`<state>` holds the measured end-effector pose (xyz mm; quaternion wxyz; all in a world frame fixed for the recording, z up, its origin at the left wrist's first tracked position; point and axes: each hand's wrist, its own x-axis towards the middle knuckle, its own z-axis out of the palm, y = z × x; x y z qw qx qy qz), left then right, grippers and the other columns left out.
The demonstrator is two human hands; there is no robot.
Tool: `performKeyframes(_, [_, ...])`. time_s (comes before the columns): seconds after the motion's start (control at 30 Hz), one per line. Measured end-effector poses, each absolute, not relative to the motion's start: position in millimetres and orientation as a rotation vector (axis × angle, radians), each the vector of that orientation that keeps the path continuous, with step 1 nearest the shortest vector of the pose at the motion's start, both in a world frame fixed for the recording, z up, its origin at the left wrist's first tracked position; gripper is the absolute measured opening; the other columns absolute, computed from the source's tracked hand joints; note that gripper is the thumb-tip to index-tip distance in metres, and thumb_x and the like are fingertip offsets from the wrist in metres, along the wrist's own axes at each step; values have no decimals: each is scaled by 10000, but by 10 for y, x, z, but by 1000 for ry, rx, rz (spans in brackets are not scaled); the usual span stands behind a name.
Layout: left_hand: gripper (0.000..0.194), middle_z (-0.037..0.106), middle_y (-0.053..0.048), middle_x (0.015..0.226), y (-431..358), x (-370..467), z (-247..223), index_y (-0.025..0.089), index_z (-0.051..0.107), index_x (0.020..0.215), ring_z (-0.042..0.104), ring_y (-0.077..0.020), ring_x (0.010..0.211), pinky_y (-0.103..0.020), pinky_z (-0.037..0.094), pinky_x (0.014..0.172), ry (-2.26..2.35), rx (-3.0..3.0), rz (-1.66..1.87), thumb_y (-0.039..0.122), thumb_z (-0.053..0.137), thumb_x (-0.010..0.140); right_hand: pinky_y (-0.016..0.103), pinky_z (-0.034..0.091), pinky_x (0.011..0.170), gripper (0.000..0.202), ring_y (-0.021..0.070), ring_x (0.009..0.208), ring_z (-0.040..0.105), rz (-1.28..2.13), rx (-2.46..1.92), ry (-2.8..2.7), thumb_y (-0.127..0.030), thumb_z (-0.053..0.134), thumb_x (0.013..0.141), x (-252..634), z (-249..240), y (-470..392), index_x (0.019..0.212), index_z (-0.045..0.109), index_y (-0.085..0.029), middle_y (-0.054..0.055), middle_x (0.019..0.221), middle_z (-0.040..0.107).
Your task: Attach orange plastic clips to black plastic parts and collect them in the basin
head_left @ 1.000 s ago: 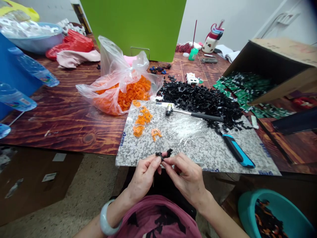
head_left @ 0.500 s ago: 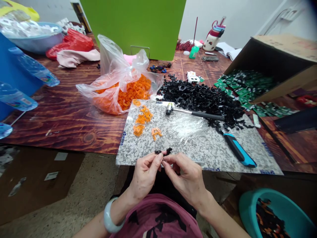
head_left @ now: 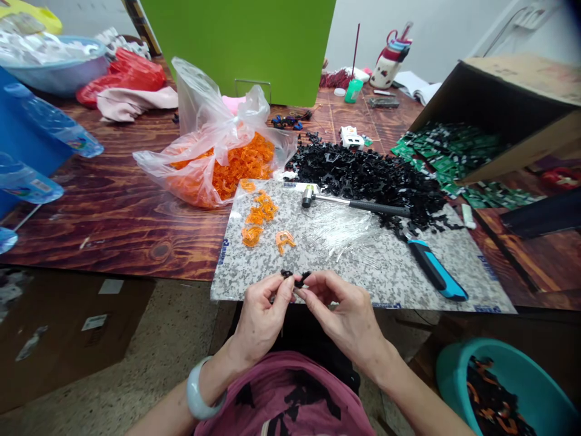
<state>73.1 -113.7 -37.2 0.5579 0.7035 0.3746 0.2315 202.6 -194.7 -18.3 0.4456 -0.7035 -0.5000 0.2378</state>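
At the near edge of the speckled board (head_left: pixel 254 272), my left hand (head_left: pixel 264 306) pinches a small black plastic part (head_left: pixel 301 280). My right hand (head_left: pixel 342 309) grips the same part from the other side, its fingertips nearly meeting the left ones. Fingers hide much of the part. Just beyond lie a single orange plastic clip (head_left: pixel 285 241) and a few more orange pieces (head_left: pixel 261 209). A spread of thin clear strips (head_left: pixel 342 229) sits behind my right hand, with a small hammer (head_left: pixel 354 204) past it.
Behind the hammer is a heap of black parts (head_left: pixel 363 172). A clear bag of orange parts (head_left: pixel 245 166) stands left of it. Blue-handled cutters (head_left: pixel 438 271) lie at right. A cardboard box (head_left: pixel 508 109) spills green circuit boards (head_left: pixel 445 151). A teal tub (head_left: pixel 454 363) stands low right.
Both hands still hold the black part at the board's near edge. My right fingers have shifted a little around it, and the view has moved slightly.
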Motion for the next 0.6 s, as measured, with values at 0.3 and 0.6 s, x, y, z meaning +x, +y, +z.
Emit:
performKeyframes(0.3, [320, 426, 28, 569, -1138, 723, -266, 199, 418, 579, 440, -123, 540, -241, 324, 543, 808, 2043, 465, 227, 405, 897, 188, 380, 471, 86, 91, 484, 529, 630, -1840, -1505, -137, 575, 814, 2168, -65, -1912, 794, 517, -198, -39, 601, 581])
performKeyframes(0.6, [276, 529, -8, 595, -1148, 616, -215, 200, 493, 610, 480, -147, 557, -258, 357, 568, 672, 2030, 228, 219, 416, 875, 257, 201, 443, 152, 123, 473, 488, 390, -1874, -2160, -69, 549, 792, 2238, 10, -1830, 822, 475, -199, -17, 607, 562])
